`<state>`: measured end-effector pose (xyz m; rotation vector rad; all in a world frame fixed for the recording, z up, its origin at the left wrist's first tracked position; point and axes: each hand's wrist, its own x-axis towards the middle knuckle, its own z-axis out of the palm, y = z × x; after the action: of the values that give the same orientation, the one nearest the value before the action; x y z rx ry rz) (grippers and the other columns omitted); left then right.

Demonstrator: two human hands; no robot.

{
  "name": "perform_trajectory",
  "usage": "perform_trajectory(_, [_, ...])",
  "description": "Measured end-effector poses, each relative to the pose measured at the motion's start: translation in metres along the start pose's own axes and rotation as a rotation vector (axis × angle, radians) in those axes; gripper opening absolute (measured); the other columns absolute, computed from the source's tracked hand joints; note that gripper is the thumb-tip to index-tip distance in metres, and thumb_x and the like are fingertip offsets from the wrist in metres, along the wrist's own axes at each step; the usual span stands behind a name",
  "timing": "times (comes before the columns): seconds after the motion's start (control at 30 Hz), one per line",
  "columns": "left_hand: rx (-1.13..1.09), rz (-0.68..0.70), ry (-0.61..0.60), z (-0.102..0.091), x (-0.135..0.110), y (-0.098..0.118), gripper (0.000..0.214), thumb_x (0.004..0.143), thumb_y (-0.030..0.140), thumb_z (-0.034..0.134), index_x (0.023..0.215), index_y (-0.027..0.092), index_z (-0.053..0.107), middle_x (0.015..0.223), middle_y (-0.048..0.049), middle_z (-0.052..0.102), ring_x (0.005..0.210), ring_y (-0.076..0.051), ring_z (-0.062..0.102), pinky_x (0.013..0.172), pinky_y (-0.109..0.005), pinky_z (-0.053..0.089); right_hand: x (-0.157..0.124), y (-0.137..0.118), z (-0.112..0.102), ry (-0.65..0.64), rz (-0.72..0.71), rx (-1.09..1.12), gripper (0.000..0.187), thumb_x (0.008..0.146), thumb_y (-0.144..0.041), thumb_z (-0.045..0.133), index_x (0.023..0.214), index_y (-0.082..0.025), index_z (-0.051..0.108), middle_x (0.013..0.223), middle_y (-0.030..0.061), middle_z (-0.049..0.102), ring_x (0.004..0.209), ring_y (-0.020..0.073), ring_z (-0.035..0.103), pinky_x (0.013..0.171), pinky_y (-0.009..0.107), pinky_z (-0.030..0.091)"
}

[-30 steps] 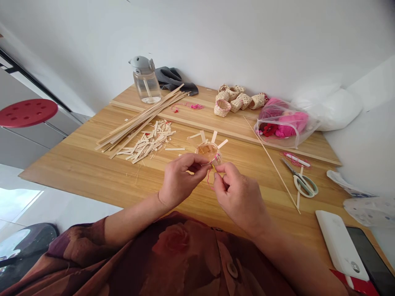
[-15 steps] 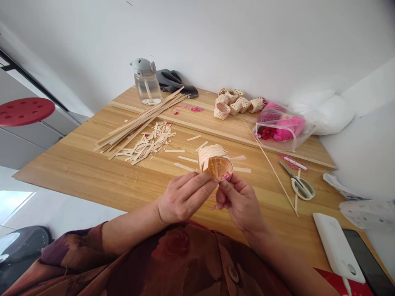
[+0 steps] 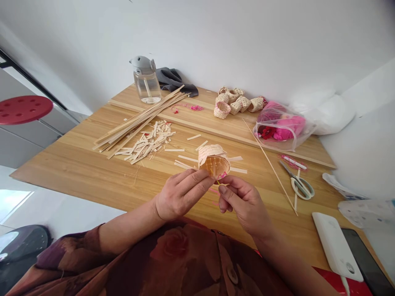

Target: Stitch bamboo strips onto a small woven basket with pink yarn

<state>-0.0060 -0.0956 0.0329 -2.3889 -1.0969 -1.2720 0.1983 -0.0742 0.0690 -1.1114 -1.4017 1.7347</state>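
Observation:
A small woven basket (image 3: 212,152) of pale bamboo strips is tilted with its mouth toward me, loose strip ends sticking out on both sides. Pink stitches (image 3: 222,175) run along the near right part of its rim. My left hand (image 3: 182,193) grips the rim's lower left, its thumb hidden. Just below the rim, my right hand (image 3: 242,201) pinches a thin yellow needle (image 3: 219,182) that points up to the basket's mouth. Pink yarn (image 3: 213,190) hangs between my hands.
Long strips (image 3: 138,119) and a heap of offcuts (image 3: 151,142) lie left. Finished baskets (image 3: 236,100) and a bag of pink yarn (image 3: 280,127) sit behind. Scissors (image 3: 302,187), a thin stick (image 3: 270,164) and a white power bank (image 3: 336,244) are right; a bottle (image 3: 147,84) stands back left.
My right hand has drawn slightly down and right from the rim, and the yellow needle now shows at its fingertips. The basket has turned a little, showing more of its inside.

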Motion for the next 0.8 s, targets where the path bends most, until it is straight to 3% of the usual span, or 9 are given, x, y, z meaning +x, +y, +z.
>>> perform_trajectory(0.5, [0.064, 0.103, 0.016, -0.010, 0.010, 0.002, 0.023, 0.099, 0.014, 0.047, 0.114, 0.013, 0.066, 0.106, -0.0135, 0.076, 0.093, -0.020, 0.073, 0.082, -0.030, 0.060, -0.010, -0.009, 0.003, -0.026, 0.011, -0.076, 0.025, 0.094, -0.040, 0.061, 0.109, -0.019, 0.058, 0.053, -0.0071, 0.056, 0.048, 0.0088, 0.046, 0.053, 0.022, 0.040])
perform_trajectory(0.7, [-0.004, 0.107, 0.002, -0.005, 0.004, 0.002, 0.025, 0.095, 0.011, 0.055, 0.118, 0.008, 0.063, 0.111, -0.0158, 0.074, 0.099, -0.022, 0.072, 0.089, -0.032, 0.059, -0.003, -0.003, 0.007, -0.010, 0.001, -0.072, 0.026, 0.093, -0.044, 0.063, 0.093, -0.018, 0.057, 0.057, -0.0031, 0.061, 0.052, 0.0096, 0.052, 0.053, 0.023, 0.041])
perform_trajectory(0.8, [-0.039, 0.090, -0.017, -0.001, 0.002, 0.001, 0.027, 0.094, 0.011, 0.057, 0.121, 0.010, 0.060, 0.112, -0.0140, 0.073, 0.100, -0.021, 0.070, 0.091, -0.033, 0.059, 0.002, -0.001, 0.003, -0.003, -0.015, -0.145, 0.028, 0.093, -0.046, 0.062, 0.095, -0.018, 0.059, 0.062, -0.0003, 0.065, 0.055, 0.0128, 0.058, 0.052, 0.025, 0.043])
